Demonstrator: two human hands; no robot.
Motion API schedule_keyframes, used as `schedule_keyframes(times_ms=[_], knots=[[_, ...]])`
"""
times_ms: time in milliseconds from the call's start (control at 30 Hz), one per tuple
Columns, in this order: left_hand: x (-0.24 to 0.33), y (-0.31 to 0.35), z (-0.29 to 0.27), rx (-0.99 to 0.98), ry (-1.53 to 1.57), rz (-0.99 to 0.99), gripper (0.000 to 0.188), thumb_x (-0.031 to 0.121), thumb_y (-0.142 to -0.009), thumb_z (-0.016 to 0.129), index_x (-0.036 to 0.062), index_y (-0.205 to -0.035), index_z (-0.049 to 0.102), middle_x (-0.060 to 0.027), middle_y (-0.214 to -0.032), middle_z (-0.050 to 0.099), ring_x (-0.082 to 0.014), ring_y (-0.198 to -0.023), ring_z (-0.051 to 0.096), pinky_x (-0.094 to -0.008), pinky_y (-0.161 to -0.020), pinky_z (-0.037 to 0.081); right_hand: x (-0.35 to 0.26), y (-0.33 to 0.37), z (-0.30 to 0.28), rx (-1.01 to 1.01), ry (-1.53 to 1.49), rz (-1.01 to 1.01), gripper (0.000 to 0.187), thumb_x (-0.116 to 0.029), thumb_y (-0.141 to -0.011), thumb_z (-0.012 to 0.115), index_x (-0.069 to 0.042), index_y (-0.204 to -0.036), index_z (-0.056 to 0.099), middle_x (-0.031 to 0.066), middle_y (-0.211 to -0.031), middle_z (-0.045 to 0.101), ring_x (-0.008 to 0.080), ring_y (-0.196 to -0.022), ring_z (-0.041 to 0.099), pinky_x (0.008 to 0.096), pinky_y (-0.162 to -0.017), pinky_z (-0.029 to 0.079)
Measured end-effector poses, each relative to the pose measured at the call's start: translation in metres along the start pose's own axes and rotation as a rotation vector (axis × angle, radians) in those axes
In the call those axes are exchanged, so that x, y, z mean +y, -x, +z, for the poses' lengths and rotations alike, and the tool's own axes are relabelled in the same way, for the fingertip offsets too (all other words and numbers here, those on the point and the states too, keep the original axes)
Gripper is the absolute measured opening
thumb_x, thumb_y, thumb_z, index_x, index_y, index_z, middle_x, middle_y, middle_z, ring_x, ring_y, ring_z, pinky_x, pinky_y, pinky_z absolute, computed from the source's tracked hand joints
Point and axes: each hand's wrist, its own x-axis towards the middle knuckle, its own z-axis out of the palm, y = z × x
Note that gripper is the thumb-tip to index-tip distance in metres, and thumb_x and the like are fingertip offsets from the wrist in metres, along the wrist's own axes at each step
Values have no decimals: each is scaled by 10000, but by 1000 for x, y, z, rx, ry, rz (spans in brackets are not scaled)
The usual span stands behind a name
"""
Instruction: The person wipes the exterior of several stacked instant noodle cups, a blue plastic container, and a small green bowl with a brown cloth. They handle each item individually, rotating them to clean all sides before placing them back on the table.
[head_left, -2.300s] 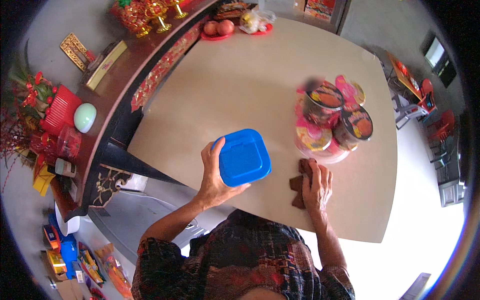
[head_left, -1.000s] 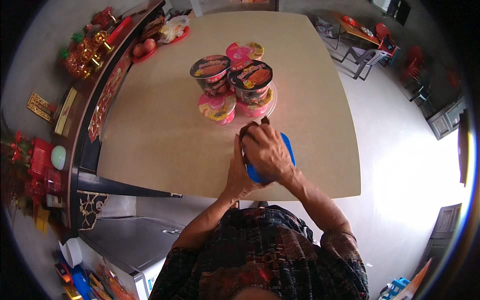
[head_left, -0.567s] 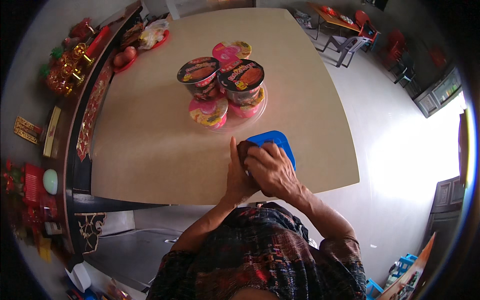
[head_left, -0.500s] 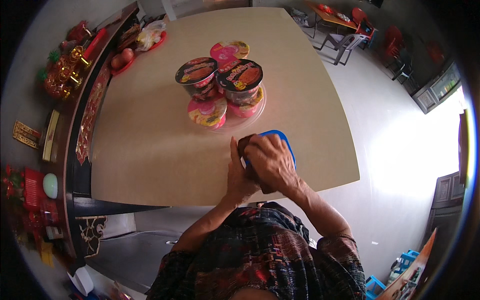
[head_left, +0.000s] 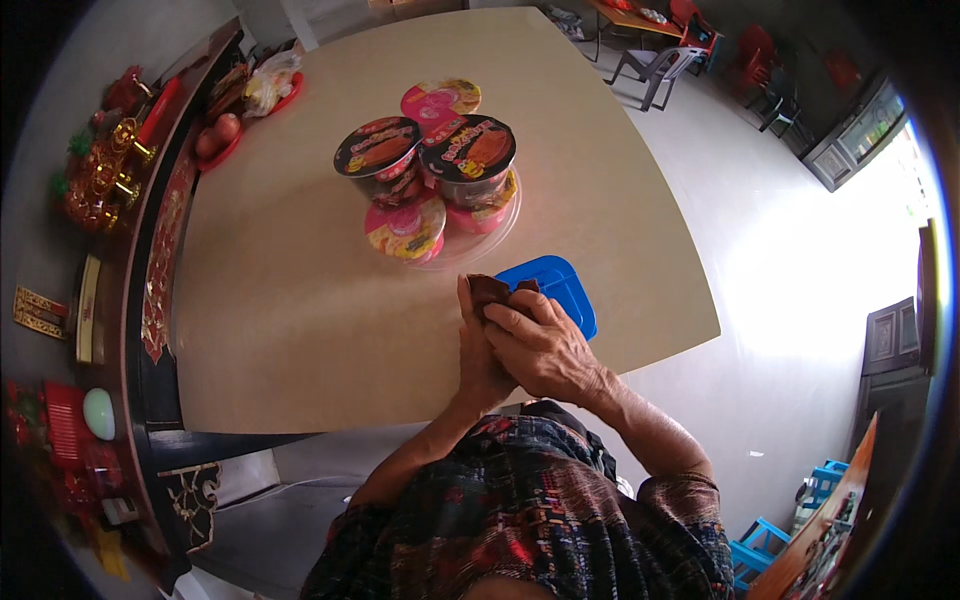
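The right hand (head_left: 545,355) was curled over one brown cloth (head_left: 487,290) against the left hand (head_left: 480,362), whose grip was hidden. One blue box (head_left: 563,290) showed just rightward, nearer the right hand, its long axis unclear. Beyond stood two black cups (head_left: 467,148) and three visible pink cups (head_left: 403,232).

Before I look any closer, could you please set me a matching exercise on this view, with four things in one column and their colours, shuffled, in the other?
Things:
1. Square box beside the right hand
2. Cloth-like piece at the fingers
3. Chair nearest the table
4. Rounded object at far left

Colours:
A. Pale green
B. Grey
C. Blue
D. Brown

Right pairs: 1-C, 2-D, 3-B, 4-A
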Motion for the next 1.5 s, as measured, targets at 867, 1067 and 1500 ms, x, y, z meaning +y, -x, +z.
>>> schedule_keyframes(times_ms=[867,1067,1500], knots=[[9,-15,4,47,-52,209,979,243,-555,885,9,-1323,324,-175,-1133,575,-304,-1045,586,-385,-865,480,3,15,-10,51,139,75,298,-153,-726,569,-71,-1011,597,95,-1139,519,280,-1016,505,393,-812,443],[24,-12,5,11,-336,128,1161,227,-513,913,38,-1395,181,-204,-1214,514,-320,-1090,558,-425,-902,471,72,-8,-8,108,-98,513,195,-153,-832,516,-80,-977,625,124,-1000,613,302,-980,555,380,-856,453],[42,3,9,71,-148,188,1114,88,-583,872,70,-1417,133,-186,-1317,368,-321,-1183,467,-429,-987,425,50,41,-7,450,-1360,632,492,-213,-886,575,17,-1287,408,159,-1301,507,201,-990,572,359,-947,422]])
